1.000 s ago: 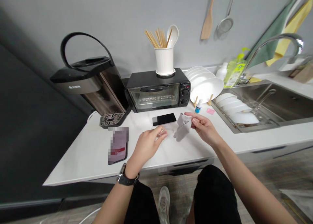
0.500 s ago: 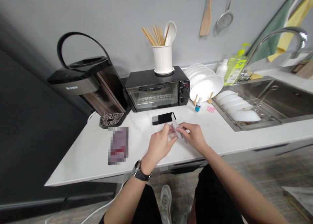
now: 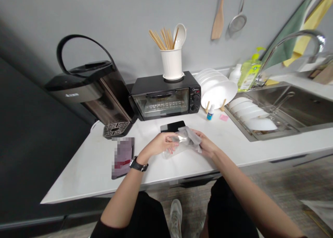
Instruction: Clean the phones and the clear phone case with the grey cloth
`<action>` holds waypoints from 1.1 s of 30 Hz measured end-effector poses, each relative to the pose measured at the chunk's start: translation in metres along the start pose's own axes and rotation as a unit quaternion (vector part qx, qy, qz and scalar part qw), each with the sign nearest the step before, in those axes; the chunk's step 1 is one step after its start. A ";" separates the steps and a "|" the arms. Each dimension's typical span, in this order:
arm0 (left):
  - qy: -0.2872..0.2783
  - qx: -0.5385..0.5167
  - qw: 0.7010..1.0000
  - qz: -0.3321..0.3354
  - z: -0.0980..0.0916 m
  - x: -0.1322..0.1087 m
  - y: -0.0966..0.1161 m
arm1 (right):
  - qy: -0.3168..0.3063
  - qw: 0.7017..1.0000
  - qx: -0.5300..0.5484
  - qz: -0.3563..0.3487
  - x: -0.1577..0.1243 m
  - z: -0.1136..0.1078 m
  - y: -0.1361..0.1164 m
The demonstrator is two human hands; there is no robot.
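Observation:
Over the front of the white counter, my left hand [image 3: 159, 144] grips a clear plastic piece [image 3: 170, 152] that looks like a phone case. A thin grey cleaning cloth [image 3: 193, 138] is bunched in my right hand [image 3: 206, 144], its fingers closed on it and partly hidden. The cloth lies against the right part of the clear case and covers it there. Just behind my hands a black phone [image 3: 171, 126] lies flat on the counter, its front edge partly covered by my left hand and the cloth.
A toaster oven [image 3: 163, 102] stands behind, bearing a white utensil holder [image 3: 172, 62]. Left are a water dispenser [image 3: 104, 99] and a blurred purple item [image 3: 123, 156]. Rightward are a small bottle [image 3: 210, 113], a pink slip [image 3: 223, 117], racked plates [image 3: 218, 94] and the sink [image 3: 307, 106].
My left hand has moved left and turned, so more of the clear case shows. The cloth is spread wider and hides part of the phone. The view has shifted slightly.

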State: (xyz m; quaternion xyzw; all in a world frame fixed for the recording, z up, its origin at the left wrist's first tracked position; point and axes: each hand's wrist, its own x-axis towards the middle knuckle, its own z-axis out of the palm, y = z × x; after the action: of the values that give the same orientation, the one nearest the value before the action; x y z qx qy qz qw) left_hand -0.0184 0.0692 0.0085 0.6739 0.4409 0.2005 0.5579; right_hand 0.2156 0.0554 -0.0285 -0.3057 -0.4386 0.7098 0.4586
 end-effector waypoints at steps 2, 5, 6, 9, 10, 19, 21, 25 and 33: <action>0.005 0.029 0.999 0.013 -0.007 0.006 0.007 | -0.019 1.000 0.020 0.011 0.004 -0.003 -0.005; -0.004 0.072 0.997 0.041 -0.017 0.014 0.017 | -0.006 1.000 0.002 0.006 0.018 -0.001 -0.014; -0.002 0.078 0.995 0.056 -0.021 0.018 0.019 | 0.009 1.000 -0.007 -0.010 0.025 0.001 -0.019; 0.033 0.055 0.993 0.104 -0.029 0.031 0.021 | 0.017 0.999 -0.002 -0.042 0.048 0.006 -0.036; 0.051 0.038 0.991 0.115 -0.031 0.035 0.020 | -0.001 0.999 0.004 -0.037 0.056 0.005 -0.043; 0.148 0.080 0.974 0.151 -0.021 0.044 -0.003 | -0.061 0.997 -0.055 0.010 0.089 -0.028 -0.036; 0.166 0.094 0.970 0.153 -0.017 0.046 -0.006 | -0.022 0.999 -0.047 -0.005 0.090 -0.026 -0.029; 0.208 0.099 0.960 0.158 -0.019 0.049 -0.009 | -0.042 0.998 -0.035 -0.018 0.088 -0.024 -0.029; 0.232 0.174 0.944 0.156 -0.018 0.053 -0.014 | 0.042 0.982 -0.156 -0.099 0.096 -0.029 -0.022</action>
State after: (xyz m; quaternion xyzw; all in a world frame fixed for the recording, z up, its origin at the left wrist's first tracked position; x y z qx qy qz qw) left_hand -0.0095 0.1231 -0.0107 0.7554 0.4758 0.3562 0.2759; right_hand 0.2109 0.1578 -0.0240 -0.3581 -0.5526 0.5700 0.4914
